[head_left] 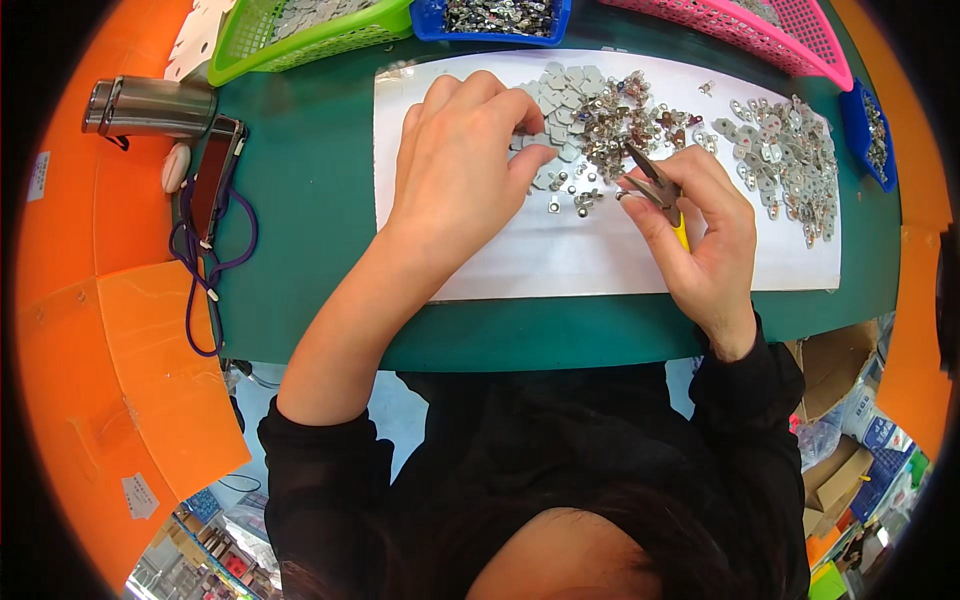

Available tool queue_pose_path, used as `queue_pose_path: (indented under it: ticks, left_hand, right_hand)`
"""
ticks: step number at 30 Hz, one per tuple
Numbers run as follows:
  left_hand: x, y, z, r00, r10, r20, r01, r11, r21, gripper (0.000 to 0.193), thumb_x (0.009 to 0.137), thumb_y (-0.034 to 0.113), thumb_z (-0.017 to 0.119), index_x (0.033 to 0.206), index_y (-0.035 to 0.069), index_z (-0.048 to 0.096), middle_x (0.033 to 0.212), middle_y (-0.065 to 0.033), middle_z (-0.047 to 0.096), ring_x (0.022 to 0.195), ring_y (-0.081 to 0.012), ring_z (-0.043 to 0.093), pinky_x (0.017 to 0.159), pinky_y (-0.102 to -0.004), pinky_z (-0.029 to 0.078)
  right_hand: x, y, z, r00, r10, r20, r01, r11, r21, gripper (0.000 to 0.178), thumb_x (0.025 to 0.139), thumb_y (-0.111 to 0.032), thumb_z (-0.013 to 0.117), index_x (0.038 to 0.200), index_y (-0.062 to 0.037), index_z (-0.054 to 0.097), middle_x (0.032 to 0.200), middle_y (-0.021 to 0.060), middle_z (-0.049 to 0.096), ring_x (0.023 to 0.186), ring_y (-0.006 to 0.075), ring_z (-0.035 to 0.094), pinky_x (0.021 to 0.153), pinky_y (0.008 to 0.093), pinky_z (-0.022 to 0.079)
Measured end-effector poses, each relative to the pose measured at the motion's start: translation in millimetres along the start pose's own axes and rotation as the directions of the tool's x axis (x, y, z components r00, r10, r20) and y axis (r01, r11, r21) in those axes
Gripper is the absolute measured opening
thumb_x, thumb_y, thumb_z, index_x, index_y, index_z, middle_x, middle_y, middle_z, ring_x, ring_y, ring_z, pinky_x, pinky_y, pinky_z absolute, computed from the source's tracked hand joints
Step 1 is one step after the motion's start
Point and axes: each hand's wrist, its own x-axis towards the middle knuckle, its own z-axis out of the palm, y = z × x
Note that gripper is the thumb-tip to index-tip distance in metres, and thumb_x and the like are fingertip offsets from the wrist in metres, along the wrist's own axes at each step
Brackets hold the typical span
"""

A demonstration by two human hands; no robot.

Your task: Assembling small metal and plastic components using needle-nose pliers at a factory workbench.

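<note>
My right hand (702,222) is closed around a pair of small pliers (656,186) with dark jaws and a yellow handle. The jaws point up and left, parted, beside a heap of small shiny metal fittings (612,135). My left hand (455,150) reaches over the left edge of a pile of flat grey metal plates (570,92). Its thumb and forefinger are apart, with nothing visible between them; the other fingertips are hidden behind the hand. A few loose small metal pieces (555,205) lie between my hands.
A white sheet (520,262) covers part of the green table (300,240). Metal plates with fittings (790,165) are spread at right. Along the back stand a green basket (300,52), a blue tray (490,38) and a pink basket (790,62). A steel flask (160,106) and phone (212,180) lie left.
</note>
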Motion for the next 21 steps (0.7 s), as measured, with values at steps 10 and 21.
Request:
queue_pose_path:
  ticks: [10, 21]
  left_hand:
    - [-24, 7, -22, 0.938, -0.306, 0.161, 0.319, 0.589, -0.742, 0.012, 0.087, 0.005, 0.073, 0.095, -0.001, 0.067, 0.088, -0.0056, 0.068, 0.077, -0.0105, 0.065, 0.063, -0.0241, 0.051]
    - [-93, 38, -11, 0.836, -0.402, 0.373, 0.372, -0.085, -0.924, 0.018, 0.096, 0.003, 0.064, 0.113, -0.001, 0.06, 0.099, -0.0106, 0.071, 0.09, -0.0124, 0.068, 0.08, -0.0259, 0.055]
  right_hand:
    - [-7, -7, 5, 0.998, -0.062, 0.018, 0.061, 0.997, 0.044, 0.021, 0.074, 0.006, 0.072, 0.093, -0.0008, 0.068, 0.082, 0.0062, 0.061, 0.069, 0.0159, 0.053, 0.063, 0.0282, 0.042]
    - [-21, -21, 29, 0.903, -0.427, 0.042, 0.414, 0.844, -0.341, 0.039, 0.054, -0.017, 0.076, 0.093, -0.0145, 0.07, 0.084, 0.0001, 0.057, 0.079, 0.0224, 0.057, 0.072, 0.0372, 0.042]
